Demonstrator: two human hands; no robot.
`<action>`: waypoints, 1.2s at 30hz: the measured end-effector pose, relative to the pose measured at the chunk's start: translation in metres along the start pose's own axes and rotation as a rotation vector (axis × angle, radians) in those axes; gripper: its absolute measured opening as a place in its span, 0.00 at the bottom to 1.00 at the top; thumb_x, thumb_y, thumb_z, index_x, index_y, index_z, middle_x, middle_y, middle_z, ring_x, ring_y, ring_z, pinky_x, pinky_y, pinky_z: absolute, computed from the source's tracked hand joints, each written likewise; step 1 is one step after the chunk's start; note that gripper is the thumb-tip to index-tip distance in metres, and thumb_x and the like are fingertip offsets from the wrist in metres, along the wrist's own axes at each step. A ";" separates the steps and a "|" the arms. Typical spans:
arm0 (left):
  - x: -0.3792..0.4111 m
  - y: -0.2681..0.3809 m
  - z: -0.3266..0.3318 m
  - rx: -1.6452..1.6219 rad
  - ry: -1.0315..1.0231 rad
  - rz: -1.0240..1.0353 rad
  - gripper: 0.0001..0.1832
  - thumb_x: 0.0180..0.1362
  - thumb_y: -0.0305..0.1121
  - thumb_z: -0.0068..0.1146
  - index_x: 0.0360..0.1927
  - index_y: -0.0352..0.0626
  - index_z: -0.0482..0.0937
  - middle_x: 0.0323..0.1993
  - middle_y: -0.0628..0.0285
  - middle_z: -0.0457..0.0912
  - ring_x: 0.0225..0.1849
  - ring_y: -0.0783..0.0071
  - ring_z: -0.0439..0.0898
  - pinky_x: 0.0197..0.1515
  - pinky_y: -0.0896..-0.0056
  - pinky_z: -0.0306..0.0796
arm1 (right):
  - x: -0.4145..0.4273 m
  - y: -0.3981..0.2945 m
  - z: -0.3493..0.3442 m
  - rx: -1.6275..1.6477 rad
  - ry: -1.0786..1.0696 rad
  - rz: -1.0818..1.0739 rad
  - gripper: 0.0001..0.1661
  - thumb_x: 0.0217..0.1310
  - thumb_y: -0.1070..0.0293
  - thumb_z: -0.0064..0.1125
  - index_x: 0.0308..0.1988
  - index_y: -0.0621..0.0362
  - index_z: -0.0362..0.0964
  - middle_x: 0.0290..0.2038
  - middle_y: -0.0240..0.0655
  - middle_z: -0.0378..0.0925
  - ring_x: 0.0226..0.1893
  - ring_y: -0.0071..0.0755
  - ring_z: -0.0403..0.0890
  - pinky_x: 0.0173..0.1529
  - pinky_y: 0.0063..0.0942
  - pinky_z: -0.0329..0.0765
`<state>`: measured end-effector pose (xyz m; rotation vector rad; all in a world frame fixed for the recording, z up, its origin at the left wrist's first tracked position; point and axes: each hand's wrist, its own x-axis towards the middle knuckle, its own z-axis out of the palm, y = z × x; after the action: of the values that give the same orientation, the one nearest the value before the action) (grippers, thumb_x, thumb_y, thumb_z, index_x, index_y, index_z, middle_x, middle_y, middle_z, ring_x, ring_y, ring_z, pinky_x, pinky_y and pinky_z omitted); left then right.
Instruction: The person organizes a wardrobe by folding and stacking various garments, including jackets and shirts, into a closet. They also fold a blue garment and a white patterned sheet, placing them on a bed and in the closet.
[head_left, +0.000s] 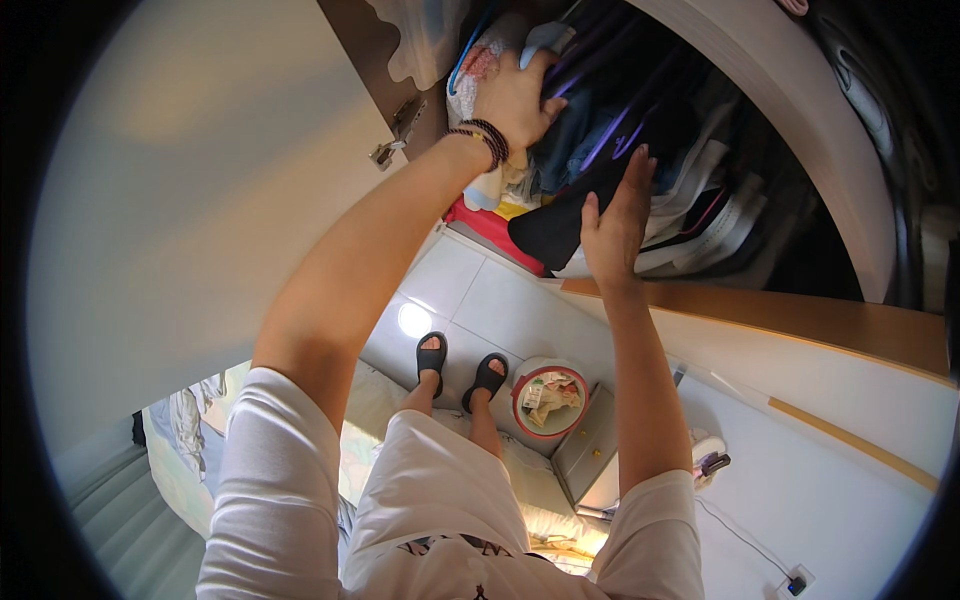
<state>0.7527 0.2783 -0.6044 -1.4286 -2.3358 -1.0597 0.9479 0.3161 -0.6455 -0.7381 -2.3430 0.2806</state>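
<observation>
Both my arms reach up into a wardrobe full of hanging clothes. My left hand (517, 97) lies against a white textured garment (463, 97) with a red pattern, its fingers spread. A blue hanger (454, 75) shows beside that garment. Touching a black garment (551, 229) is my right hand (619, 221), fingers extended and thumb apart. Between the hands, purple hangers (606, 139) run into the dark interior, and a blue denim garment (559, 150) hangs there. White garments (697, 225) are bunched right of my right hand, partly blurred. Below the clothes lies red fabric (491, 231).
An opened wardrobe door (225, 172) with a metal lock (382, 155) fills the left side. Beside my slippered feet on the tiled floor (480, 300) stands a red-rimmed waste bin (517, 409) with rubbish inside. A small drawer cabinet (585, 450) is next to it.
</observation>
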 end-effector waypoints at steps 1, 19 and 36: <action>-0.002 0.009 0.001 0.072 0.098 0.033 0.25 0.50 0.39 0.62 0.52 0.50 0.70 0.48 0.49 0.72 0.53 0.47 0.68 0.54 0.52 0.62 | 0.001 -0.001 0.002 0.041 -0.006 0.003 0.49 0.52 0.75 0.55 0.67 0.61 0.36 0.67 0.52 0.44 0.67 0.56 0.49 0.67 0.45 0.53; 0.003 0.029 0.018 0.415 -0.179 0.603 0.26 0.56 0.36 0.46 0.59 0.74 0.66 0.58 0.68 0.68 0.58 0.70 0.68 0.57 0.56 0.58 | -0.027 0.030 -0.009 0.208 0.328 0.463 0.37 0.53 0.80 0.46 0.64 0.63 0.49 0.61 0.51 0.57 0.62 0.49 0.58 0.66 0.41 0.54; 0.029 0.029 0.006 0.698 -0.338 0.868 0.17 0.52 0.38 0.49 0.43 0.47 0.81 0.57 0.68 0.73 0.64 0.70 0.62 0.66 0.55 0.49 | -0.011 0.042 -0.003 -0.351 0.378 0.591 0.27 0.48 0.74 0.54 0.52 0.61 0.64 0.55 0.44 0.59 0.59 0.50 0.57 0.60 0.47 0.55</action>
<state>0.7630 0.3103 -0.5803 -2.0312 -1.6135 0.2165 0.9752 0.3443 -0.6646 -1.5109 -1.7890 -0.0284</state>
